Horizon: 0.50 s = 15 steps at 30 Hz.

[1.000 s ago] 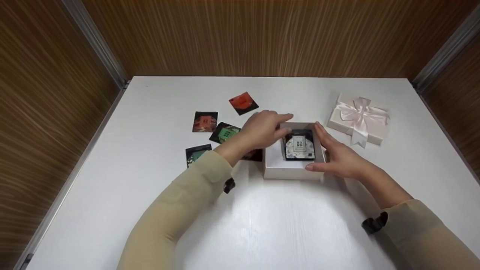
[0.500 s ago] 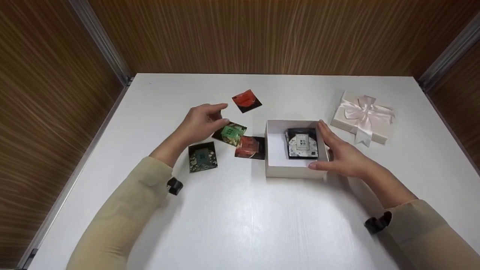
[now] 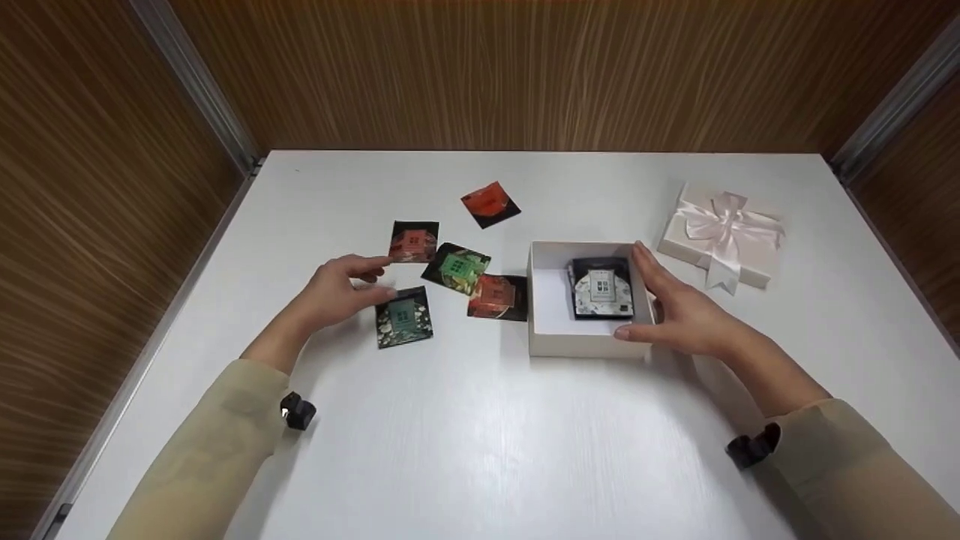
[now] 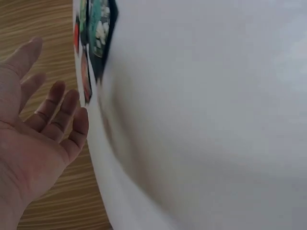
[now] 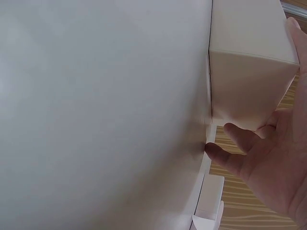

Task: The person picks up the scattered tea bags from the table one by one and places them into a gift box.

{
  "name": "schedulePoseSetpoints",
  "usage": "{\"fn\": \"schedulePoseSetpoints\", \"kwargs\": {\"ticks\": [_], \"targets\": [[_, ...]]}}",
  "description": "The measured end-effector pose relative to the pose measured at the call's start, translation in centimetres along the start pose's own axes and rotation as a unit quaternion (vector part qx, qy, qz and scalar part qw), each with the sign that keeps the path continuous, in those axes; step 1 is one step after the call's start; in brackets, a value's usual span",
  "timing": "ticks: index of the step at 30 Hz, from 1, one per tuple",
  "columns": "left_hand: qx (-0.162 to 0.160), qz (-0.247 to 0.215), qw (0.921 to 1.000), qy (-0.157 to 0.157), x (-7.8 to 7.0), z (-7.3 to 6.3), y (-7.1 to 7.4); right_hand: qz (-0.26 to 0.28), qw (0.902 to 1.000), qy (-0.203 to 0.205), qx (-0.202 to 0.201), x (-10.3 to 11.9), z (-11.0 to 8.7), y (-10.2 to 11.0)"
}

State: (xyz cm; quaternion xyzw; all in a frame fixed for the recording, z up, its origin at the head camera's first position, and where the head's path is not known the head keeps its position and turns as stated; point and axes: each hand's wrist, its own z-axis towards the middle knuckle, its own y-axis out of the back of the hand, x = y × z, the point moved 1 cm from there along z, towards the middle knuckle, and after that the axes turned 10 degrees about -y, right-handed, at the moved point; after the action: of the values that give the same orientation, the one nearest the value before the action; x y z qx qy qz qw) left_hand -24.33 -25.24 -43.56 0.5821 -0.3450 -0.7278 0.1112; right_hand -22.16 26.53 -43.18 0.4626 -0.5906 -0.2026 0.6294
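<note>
My left hand [image 3: 335, 294] hovers empty at the left of the sachets, fingers loosely spread, thumb tip over the top edge of the dark green flowered sachet [image 3: 405, 319]. The left wrist view shows the palm bare. At its right lie a green sachet [image 3: 456, 266], a red one [image 3: 414, 241] behind, and another red sachet [image 3: 497, 297] against the box. My right hand [image 3: 686, 315] grips the right side of an open white box [image 3: 589, 345], thumb over the front rim and index finger along the back corner. Inside the box rests a black-and-white sachet [image 3: 602, 289].
A pale pink lid [image 3: 754, 255] with a satin ribbon bow [image 3: 726, 225] lies at the back right. One more red-and-black sachet [image 3: 490, 204] lies toward the back. Wood-grain panels [image 3: 480, 75] border the white table [image 3: 465, 450] at the back and sides.
My left hand has moved away from the box, leftward and toward me past the sachets, to the dark green one, uncovering the others. The right hand and box have stayed put.
</note>
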Motion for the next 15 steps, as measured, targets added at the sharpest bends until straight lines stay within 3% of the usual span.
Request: {"fn": "schedulePoseSetpoints", "kwargs": {"ticks": [7, 15], "targets": [[0.033, -0.032, 0.9989, 0.006, 1.3, -0.9, -0.8, 0.001, 1.0, -0.003, 0.001, 0.0, 0.0, -0.1], [0.067, 0.0, 0.9978, 0.005, 1.9, -0.9, -0.9, 0.001, 1.0, -0.009, 0.003, 0.1, -0.1, 0.0]]}}
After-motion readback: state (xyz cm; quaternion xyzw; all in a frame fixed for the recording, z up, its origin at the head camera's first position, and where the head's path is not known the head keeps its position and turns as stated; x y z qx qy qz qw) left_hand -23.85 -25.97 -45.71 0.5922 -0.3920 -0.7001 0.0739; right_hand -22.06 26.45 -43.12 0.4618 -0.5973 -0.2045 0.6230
